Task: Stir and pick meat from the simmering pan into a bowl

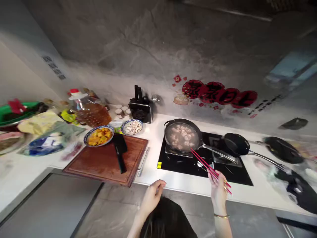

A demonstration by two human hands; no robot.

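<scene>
My right hand (218, 189) grips a pair of red chopsticks (202, 161) over the front of the cooktop. Their tips point at the near rim of a black wok (165, 137). Pale chunks of meat (182, 135) lie in cloudy liquid inside it. Whether the tips touch the wok, I cannot tell. In front of the counter edge, my left hand (154, 195) is loosely curled, thumb against fingers, with nothing visible in it. Left of the wok, a cleaver (120, 148) lies on a wooden cutting board (99, 165).
The wok and a smaller black pan (235, 143) stand on a black cooktop (178, 167), handles toward the right. Bowls of orange chunks (100, 136) and sliced mushrooms (133, 127), a knife block (140, 110) and an oil jug (91, 112) are to the left. A black lid (283, 149) lies right.
</scene>
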